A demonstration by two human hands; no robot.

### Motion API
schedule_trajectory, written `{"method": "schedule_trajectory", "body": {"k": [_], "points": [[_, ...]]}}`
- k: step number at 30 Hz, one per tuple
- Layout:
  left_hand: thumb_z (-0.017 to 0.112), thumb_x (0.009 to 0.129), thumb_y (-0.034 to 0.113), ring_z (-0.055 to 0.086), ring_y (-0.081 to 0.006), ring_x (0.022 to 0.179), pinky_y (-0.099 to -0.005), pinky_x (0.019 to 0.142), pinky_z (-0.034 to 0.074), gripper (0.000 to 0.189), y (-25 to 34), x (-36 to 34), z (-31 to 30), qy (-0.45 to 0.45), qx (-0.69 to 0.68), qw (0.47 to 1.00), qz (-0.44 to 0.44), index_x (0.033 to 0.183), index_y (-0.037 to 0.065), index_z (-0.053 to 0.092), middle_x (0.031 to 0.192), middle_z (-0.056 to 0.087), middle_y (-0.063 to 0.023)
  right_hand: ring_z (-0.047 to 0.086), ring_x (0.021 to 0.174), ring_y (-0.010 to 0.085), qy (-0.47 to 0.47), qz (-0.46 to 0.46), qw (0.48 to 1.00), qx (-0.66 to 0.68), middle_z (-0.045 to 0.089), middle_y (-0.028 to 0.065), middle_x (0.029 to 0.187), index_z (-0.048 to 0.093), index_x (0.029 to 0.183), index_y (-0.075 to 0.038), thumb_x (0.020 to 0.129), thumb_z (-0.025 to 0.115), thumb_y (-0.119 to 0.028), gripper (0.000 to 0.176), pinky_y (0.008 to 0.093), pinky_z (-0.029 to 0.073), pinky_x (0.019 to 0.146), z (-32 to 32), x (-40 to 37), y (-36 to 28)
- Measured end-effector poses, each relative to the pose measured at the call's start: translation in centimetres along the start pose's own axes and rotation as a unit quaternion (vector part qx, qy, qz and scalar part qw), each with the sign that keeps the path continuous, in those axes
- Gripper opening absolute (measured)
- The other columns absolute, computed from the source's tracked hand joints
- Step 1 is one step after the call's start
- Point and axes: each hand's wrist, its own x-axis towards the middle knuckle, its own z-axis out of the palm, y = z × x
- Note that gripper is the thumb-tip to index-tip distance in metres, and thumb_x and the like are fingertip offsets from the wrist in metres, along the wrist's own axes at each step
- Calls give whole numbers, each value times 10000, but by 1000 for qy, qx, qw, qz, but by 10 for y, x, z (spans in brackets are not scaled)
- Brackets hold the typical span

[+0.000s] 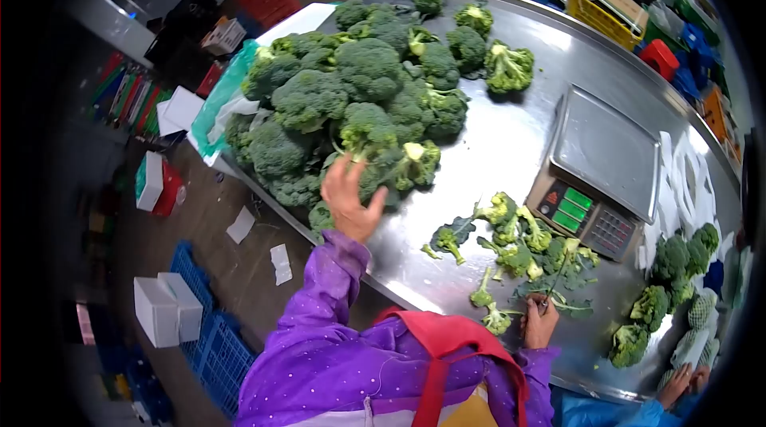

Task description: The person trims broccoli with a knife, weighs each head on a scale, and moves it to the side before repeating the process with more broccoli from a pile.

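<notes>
Left hand (349,202): the fingers are spread apart and laid over a broccoli head (383,174), not closed round it; the purple sleeve stretches out behind it.
Broccoli head: it lies at the near edge of the broccoli pile (351,84), stalk end up, touching its neighbours.
Right hand (540,323): it is closed in a fist on a thin dark tool (558,277). I cannot tell whether this is a knife.
Trimmings (519,247): cut florets, stalks and leaves lie scattered just beyond the right fist.
Steel table (495,140): it carries the pile on its left part and the trimmings in the middle.
Scale (602,160): it stands just beside the trimmings, with its platform bare and its green display facing the person.
Loose heads (509,66): a few sit apart from the pile, at the far side.
Netted broccoli (696,317): it lies at the right edge, some of it in white foam sleeves.
Co-worker's hand (678,385): it is at the bottom right, near the netted heads.
Blue crates (215,347): they are on the floor, left of the table.
</notes>
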Motion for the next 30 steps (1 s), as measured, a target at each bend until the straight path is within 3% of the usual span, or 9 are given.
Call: {"method": "schedule_trajectory", "body": {"k": [1,5,8,12,17,22,23,25,30], "points": [[793,672,134,474,-350,1222,-447,1039,339,687,-9,10,-7,53,17,998,-38,1297,74,514,1301,519,-154,472,430,79,2,2,1000,5,522,-4,590,623,919,-31,913,611,-119,90,233,339,372,1,-1,3],[858,653,317,412,-363,1264,-497,997,395,842,-44,53,5,-96,-69,986,-116,1359,101,454,1400,413,-188,456,414,83,-56,-3,998,1,516,-3,575,620,911,-21,898,619,-115,95,237,334,371,23,8,7],[879,590,403,342,-432,1272,-546,975,398,857,-22,76,51,-136,119,982,-53,1338,276,480,1433,320,-213,455,561,64,-101,-46,991,-77,544,-1,659,629,902,13,863,643,-58,83,242,365,502,44,11,-5],[802,545,214,427,-411,1175,-500,959,405,514,-37,71,51,-30,-6,999,-12,1022,154,620,1274,444,-184,458,582,60,-133,-45,986,-90,578,-10,678,635,904,20,865,648,-70,99,243,378,526,64,3,-26],[757,592,60,530,-294,1064,-385,921,456,400,-15,40,3,-29,-221,972,-75,969,99,631,1178,469,-135,498,589,64,-102,13,994,-28,610,7,702,646,921,25,861,649,-72,114,238,402,528,61,-7,-12],[712,634,-75,518,-178,1085,-303,991,384,452,33,25,44,-71,-602,754,-254,1046,43,567,1200,490,-68,502,537,81,-56,-32,997,-48,591,12,651,649,910,1,858,656,-126,137,261,389,484,54,-9,-8],[728,631,-51,521,-190,1089,-310,970,410,432,56,33,56,-82,-620,742,-241,1023,54,579,1163,508,-73,500,529,83,-40,-41,997,-54,587,13,641,649,912,-4,859,657,-136,143,263,386,479,49,-10,-8],[750,626,-19,528,-213,1085,-312,913,459,420,104,54,87,-89,-524,844,-71,1006,71,594,1174,493,-83,489,507,86,-24,-69,992,-100,583,15,629,651,931,-14,863,658,-151,153,265,375,467,39,-14,-8],[783,639,62,518,-263,1083,-372,896,472,417,236,92,163,-125,-535,832,77,1026,101,632,1179,466,-114,523,605,72,47,-6,999,-19,617,21,691,652,943,4,860,661,-117,147,244,434,558,17,-34,14]]}}
